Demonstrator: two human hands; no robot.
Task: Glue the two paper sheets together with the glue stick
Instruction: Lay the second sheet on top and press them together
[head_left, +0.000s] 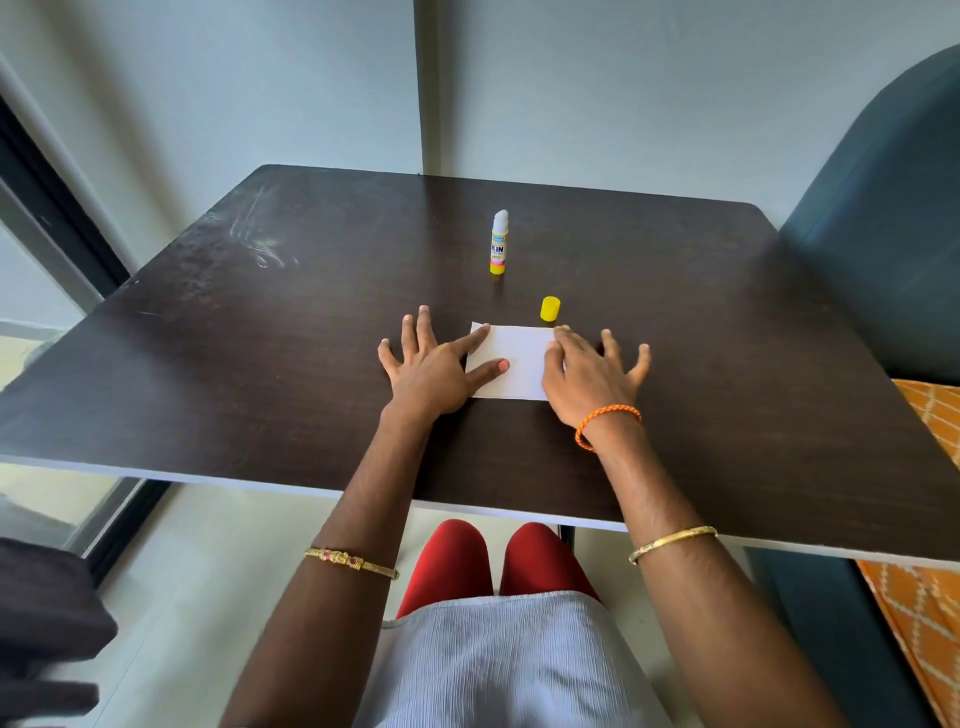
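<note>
A small white paper (522, 358) lies flat on the dark table (260, 364), and I cannot tell whether it is one sheet or two stacked. My left hand (431, 364) rests with spread fingers, its thumb and forefinger pressing the paper's left part. My right hand (589, 376) lies flat over the paper's right edge, fingers apart. Behind the paper, the uncapped glue stick (498, 243) stands upright, white tip up. Its yellow cap (549, 308) stands just past the paper's far edge, near my right fingertips.
The table's near edge (363, 491) runs above my red-clad knees. A dark blue chair back (883, 260) stands at the right, with orange patterned fabric (930, 597) below it. A wall is close behind the table.
</note>
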